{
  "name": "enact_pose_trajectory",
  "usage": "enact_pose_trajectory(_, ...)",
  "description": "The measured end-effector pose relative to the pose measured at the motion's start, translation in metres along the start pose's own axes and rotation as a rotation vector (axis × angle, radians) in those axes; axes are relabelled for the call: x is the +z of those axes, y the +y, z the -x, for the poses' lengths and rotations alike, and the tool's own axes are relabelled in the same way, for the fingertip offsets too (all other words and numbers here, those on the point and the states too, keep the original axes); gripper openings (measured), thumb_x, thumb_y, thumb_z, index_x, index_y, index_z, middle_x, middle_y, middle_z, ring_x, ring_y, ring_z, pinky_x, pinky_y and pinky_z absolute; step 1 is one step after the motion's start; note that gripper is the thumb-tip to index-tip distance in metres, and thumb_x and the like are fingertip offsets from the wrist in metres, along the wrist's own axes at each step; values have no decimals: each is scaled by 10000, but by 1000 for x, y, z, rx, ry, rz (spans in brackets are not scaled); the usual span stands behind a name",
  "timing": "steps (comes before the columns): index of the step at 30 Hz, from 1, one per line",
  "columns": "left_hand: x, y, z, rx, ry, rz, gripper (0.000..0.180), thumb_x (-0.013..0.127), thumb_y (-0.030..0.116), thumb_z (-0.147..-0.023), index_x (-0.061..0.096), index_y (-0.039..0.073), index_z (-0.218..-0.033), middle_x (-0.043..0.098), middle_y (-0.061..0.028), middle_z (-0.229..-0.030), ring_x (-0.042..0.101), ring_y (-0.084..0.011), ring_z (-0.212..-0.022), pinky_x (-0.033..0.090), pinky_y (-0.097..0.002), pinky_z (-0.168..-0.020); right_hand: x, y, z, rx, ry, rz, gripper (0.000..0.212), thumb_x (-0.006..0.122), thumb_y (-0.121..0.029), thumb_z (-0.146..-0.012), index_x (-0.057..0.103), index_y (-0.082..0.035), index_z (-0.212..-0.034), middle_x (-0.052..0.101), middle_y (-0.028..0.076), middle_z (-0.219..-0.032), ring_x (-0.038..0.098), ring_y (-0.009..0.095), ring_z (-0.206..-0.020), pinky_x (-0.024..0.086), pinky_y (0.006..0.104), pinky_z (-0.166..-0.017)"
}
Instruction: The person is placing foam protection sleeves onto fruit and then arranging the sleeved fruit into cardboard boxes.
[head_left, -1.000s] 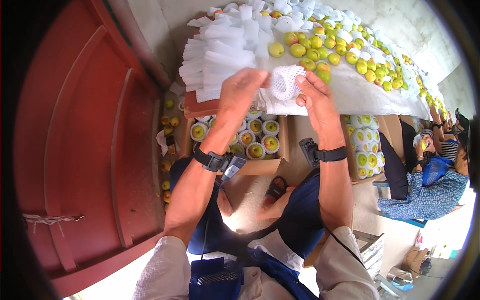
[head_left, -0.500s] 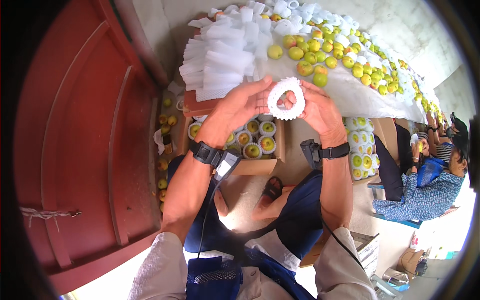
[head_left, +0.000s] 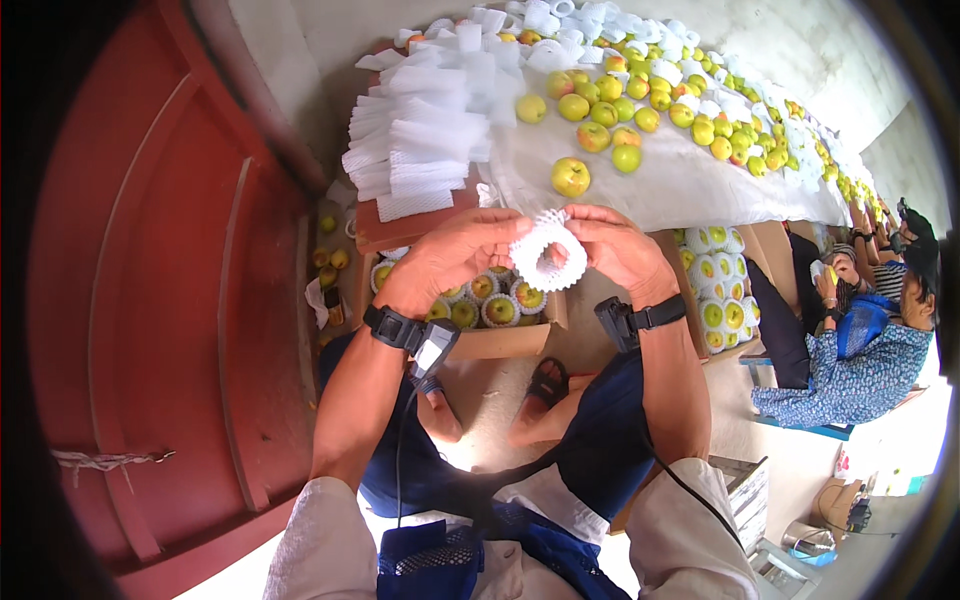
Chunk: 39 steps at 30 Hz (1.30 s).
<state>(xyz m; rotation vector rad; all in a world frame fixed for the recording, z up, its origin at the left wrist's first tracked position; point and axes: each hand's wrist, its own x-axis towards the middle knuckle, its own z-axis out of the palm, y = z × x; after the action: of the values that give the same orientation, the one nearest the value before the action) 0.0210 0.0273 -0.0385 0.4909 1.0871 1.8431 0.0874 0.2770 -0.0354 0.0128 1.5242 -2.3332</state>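
Observation:
A white foam net sleeve, spread into a ring, is held up between my two hands above the near edge of the table. My left hand is closed, its fingertips pinching the ring's left side. On the opposite side, my right hand grips the upper right rim with thumb and fingers. The hole of the sleeve shows nothing inside it. Just beyond lies a loose yellow-green apple on the pale table cover. Below my hands, a cardboard box holds several sleeved apples, partly hidden by my left hand and forearm.
Flat foam sleeves lie piled at the table's left end. Many loose apples spread rightward across the cover. Another box of sleeved apples stands to the right, near a seated co-worker. A red door is at left.
Both hands have come lower and nearer me with the foam sleeve, which has turned slightly. A loose apple on the cover now shows beyond them. The view has shifted a little.

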Motion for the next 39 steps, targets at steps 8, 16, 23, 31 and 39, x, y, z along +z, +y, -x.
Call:
enact_pose_trajectory(8, -6, -11, -52, 134, 186, 74, 264, 597, 241, -1012, 638, 32, -1167, 668, -38, -1102, 634, -133, -997, 529, -320, -867, -27, -6, -21, -126, -21, -73, 277, 654, -196, -967, 613, -29, -1184, 644, 8, -1061, 573, 84, -873, 423, 247, -628)
enact_pose_trajectory(16, -11, -4, -111, 136, 378, -170, 166, 569, 215, -1013, 669, 82, -1019, 606, 27, -866, 482, -67, -728, 345, -239, -589, -59, -24, -42, -215, 156, -110, 87, 623, -128, -918, 600, -88, -992, 616, -14, -945, 531, 69, -785, 345, 221, -540)
enact_pose_trajectory(23, -16, -4, -151, 132, 558, -249, 153, 616, 234, -978, 647, 104, -904, 565, 43, -745, 436, -62, -619, 309, -230, -537, -85, -27, -68, -178, 279, 15, 89, 582, -169, -917, 591, -107, -980, 590, -34, -916, 493, 62, -750, 313, 230, -539)
enact_pose_trajectory(31, -34, -12, -175, 116, 649, -291, 223, 641, 300, -957, 658, 79, -931, 606, 9, -773, 491, -92, -628, 348, -262, -527, -106, -20, -94, -160, 446, 28, 120, 577, -178, -912, 644, -91, -959, 599, -14, -838, 518, 86, -705, 334, 245, -537)
enact_pose_trajectory(39, -37, -19, -188, 126, 704, -277, 199, 628, 279, -970, 648, 103, -879, 589, 25, -719, 462, -65, -558, 309, -236, -475, -116, -12, -101, -160, 488, -42, 119, 611, -166, -897, 653, -73, -958, 603, -1, -822, 534, 99, -664, 337, 261, -503)
